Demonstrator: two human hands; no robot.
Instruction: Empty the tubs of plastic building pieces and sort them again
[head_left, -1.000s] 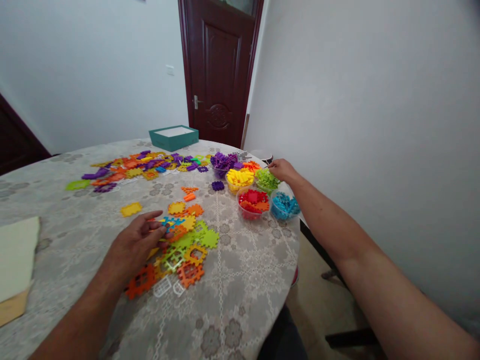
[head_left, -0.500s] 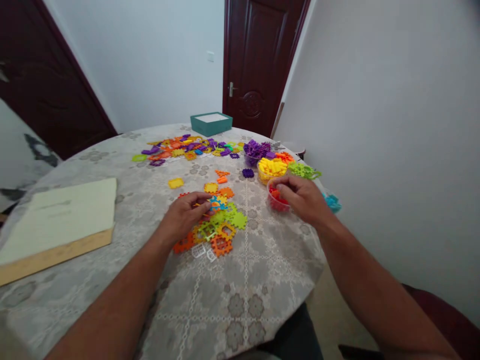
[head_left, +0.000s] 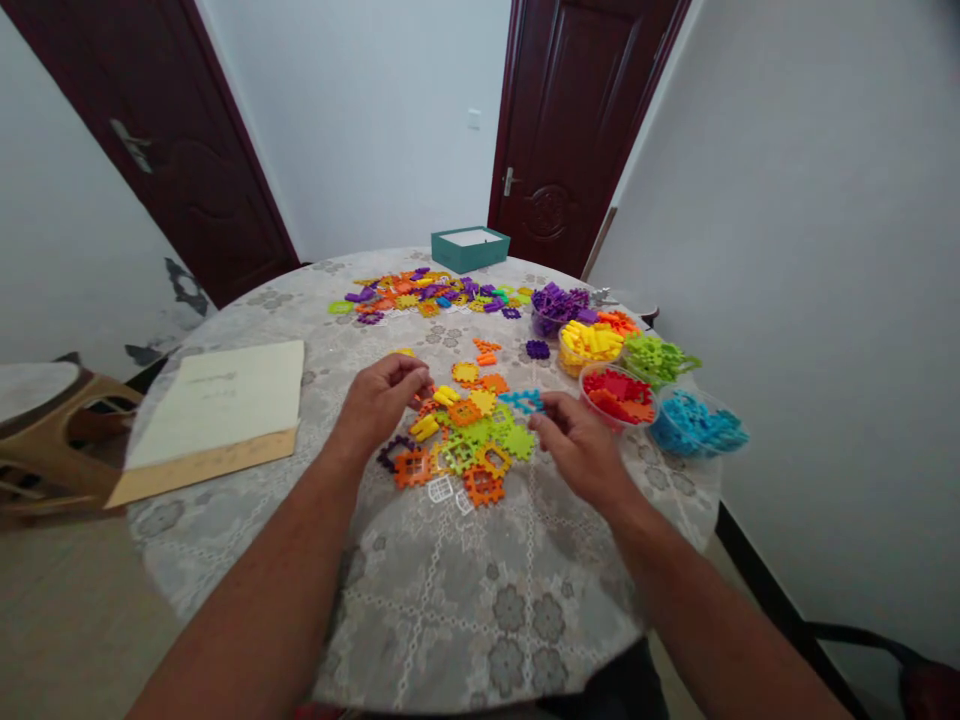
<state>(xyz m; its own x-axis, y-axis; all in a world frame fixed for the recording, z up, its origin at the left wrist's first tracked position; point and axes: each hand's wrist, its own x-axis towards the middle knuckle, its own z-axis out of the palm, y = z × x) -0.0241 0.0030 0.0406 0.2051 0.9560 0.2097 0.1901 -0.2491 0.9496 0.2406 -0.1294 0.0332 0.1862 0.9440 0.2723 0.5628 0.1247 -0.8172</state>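
Note:
My right hand pinches a blue interlocking plastic piece between thumb and fingers, over the right side of a loose pile. My left hand is at the pile's left edge, its fingertips drawn together beside some orange; what they hold, if anything, I cannot make out. The pile has green toothed pieces, orange window-frame pieces, yellow pieces and small white window inserts. A dark purple frame lies below my left hand.
Clear tubs of sorted pieces stand at right: red, blue, green, yellow and purple. Farther back are a mixed heap and a teal box. Paper on a board lies left.
My right hand has come from the tubs back to the pile. The blue piece, earlier at my left fingertips, is now in my right hand. The view has turned left.

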